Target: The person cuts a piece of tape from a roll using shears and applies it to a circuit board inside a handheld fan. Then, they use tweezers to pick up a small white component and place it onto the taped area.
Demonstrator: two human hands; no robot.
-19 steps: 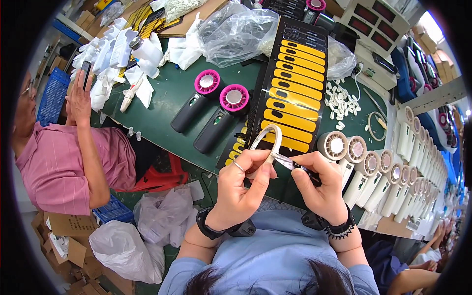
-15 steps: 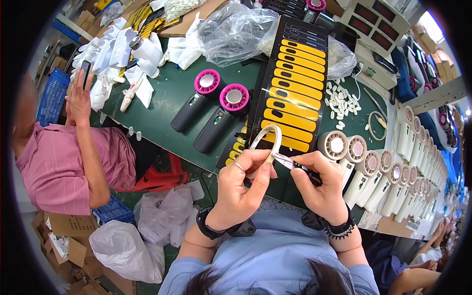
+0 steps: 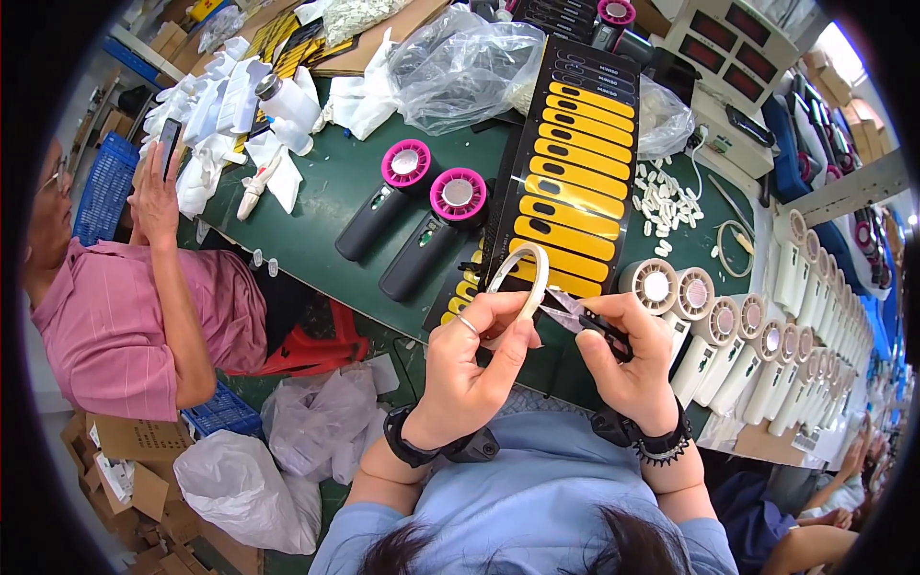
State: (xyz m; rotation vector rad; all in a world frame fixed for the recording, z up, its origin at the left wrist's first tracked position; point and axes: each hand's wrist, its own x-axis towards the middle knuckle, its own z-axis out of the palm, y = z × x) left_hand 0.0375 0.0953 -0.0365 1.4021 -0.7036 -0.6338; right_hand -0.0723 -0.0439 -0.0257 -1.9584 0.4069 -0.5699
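Note:
A cream-white ring (image 3: 537, 266) stands upright in my left hand (image 3: 479, 369), pinched between thumb and fingers at its lower edge. My right hand (image 3: 628, 359) grips small snips (image 3: 567, 314) with dark handles and bright, pointed blades. The blades are spread and their tips lie close beside the ring; whether they touch it I cannot tell. Beyond my hands is a sheet of yellow stickers (image 3: 565, 225) on black backing. Two dark handheld fans with magenta heads, a nearer one (image 3: 422, 254) and a farther one (image 3: 376, 218), lie on the green table (image 3: 307, 244).
Rows of cream handheld fans (image 3: 719, 321) line the right side. Small white pieces (image 3: 663, 201) are scattered beyond them, near a coiled wire (image 3: 734, 247). A clear plastic bag (image 3: 460, 67) lies at the back. At left sits a person in pink (image 3: 158, 321) holding a phone.
The snips' blades have spread apart, and their tips have drawn slightly right, away from the ring's lower edge. My left hand holds the ring almost unmoved.

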